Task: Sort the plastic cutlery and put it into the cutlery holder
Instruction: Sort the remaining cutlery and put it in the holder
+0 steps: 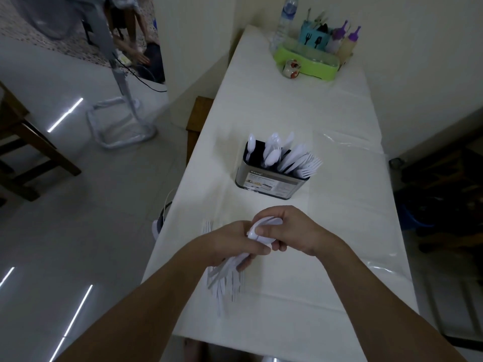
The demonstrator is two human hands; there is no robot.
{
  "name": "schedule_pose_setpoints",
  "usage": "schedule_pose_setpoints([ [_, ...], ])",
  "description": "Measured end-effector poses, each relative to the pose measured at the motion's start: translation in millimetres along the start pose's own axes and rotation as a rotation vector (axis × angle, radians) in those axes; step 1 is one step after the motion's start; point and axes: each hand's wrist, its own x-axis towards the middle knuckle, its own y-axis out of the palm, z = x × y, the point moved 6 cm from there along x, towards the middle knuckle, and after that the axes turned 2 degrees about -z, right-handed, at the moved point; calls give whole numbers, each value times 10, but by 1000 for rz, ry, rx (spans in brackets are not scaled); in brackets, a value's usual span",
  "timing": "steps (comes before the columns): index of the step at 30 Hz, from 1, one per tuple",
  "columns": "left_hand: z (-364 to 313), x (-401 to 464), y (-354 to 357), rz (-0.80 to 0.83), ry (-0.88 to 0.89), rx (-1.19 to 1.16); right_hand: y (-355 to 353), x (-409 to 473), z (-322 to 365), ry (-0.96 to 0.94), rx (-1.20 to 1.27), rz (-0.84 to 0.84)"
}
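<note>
White plastic spoons (264,229) sit bunched between both hands over the near part of the table. The left hand (230,244) curls its fingers and thumb around the handles of the bundle, and those handles fan out below it, down toward the tablecloth. The right hand (290,231) closes on the bowl end of the same bundle, thumb on top and fingers wrapped beneath, so the two hands touch around it. Just left of the left hand, a few white forks (207,226) lie on the cloth, faint against it. Farther up the table stands the cutlery holder (269,180), a metal-sided box with a dark inner lining and a printed label on its near face. White spoons (271,152) stand bowl-up in its left and middle part, and white forks (305,164) lean out over its right rim, tines up. The table (339,231) is long and narrow, covered in a white plastic cloth. At its far end sits a green tray (305,64) with a teal utensil caddy (313,37), two purple-capped squeeze bottles (345,43) and a water bottle (285,19), with a small patterned cup (291,69) in front. On the tiled floor to the left stands a fan's base (122,124), near a wooden chair (21,142).
</note>
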Motion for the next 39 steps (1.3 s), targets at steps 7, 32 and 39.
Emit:
schedule_pose_setpoints([
  [7,-24,-72,-132,-5,-87,98,-169,12,-6,-4,65,-62],
  [32,211,-71,-383,-668,-244,-346,-352,16,-102,10,249,-231],
  [39,-136,92,-659,-731,-155,-384,-642,172,374,-122,139,-333],
])
